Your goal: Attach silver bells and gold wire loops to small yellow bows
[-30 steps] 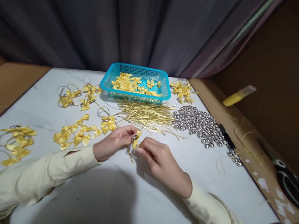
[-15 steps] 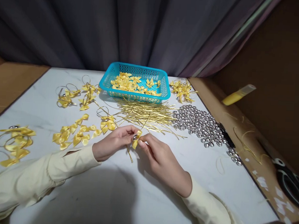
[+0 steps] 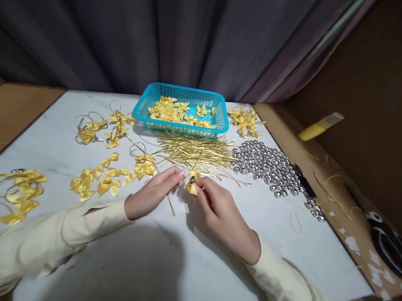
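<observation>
yellow bow (image 3: 192, 188), gold strands (image 3: 201, 153), silver beads (image 3: 264, 165), turquoise latticed basket (image 3: 185, 129).

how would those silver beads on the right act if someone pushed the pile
The silver beads look smooth and shiny, so they may feel slippery. Their rounded shapes suggest they could roll or slide. Heaped as separate pieces on the white tabletop, they would probably scatter.

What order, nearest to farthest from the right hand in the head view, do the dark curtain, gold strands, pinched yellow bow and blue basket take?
1. Yellow bow: at the right hand's fingertips
2. Gold strands: beyond the hand
3. Blue basket: behind the strands
4. Dark curtain: at the back
</observation>
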`<state>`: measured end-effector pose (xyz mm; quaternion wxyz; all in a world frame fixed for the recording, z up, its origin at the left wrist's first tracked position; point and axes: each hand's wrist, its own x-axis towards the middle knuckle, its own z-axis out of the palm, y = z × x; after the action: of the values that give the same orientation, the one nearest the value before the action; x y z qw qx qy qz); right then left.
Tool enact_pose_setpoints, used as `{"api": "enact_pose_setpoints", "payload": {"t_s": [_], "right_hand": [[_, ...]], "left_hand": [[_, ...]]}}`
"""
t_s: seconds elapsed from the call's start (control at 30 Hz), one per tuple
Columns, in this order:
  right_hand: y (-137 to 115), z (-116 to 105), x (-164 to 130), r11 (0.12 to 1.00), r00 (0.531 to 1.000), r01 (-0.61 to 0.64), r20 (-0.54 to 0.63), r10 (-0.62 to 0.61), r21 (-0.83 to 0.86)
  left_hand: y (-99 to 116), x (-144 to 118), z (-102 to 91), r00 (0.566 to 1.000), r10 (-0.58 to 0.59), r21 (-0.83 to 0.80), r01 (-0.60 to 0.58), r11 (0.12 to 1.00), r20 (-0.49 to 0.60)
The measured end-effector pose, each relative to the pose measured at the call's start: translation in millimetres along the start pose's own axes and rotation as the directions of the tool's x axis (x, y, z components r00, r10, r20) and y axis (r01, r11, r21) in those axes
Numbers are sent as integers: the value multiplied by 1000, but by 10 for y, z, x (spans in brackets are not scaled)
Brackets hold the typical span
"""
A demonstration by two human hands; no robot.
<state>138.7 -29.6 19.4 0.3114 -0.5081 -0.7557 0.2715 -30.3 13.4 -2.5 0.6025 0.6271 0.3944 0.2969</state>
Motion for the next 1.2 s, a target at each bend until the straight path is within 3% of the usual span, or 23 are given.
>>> {"api": "enact_pose_setpoints", "payload": {"t_s": [0.23,0.43,0.67,0.97,1.07,1.2], "right_hand": [[-32,-19,-4,991,996,-89,3,89,98],[-48,21,-22,945,976,-212,105,191,250],[-56,-36,12,839,927,-370,221,304,399],[-74,-118,62,621,828,-556,438,351,553],[-51,-169,78,625,840,-540,408,358,564],[0,-224,93,702,867,-497,328,376,510]], "left_hand": [[10,-75,42,996,58,262,-75,962,75],[-37,-130,56,981,185,542,-184,820,53],[-36,-121,53,974,221,576,-209,791,49],[3,-128,39,967,256,579,-209,788,1],[6,-108,9,940,340,637,-271,721,15],[6,-72,-21,916,372,682,-369,632,151]]}}
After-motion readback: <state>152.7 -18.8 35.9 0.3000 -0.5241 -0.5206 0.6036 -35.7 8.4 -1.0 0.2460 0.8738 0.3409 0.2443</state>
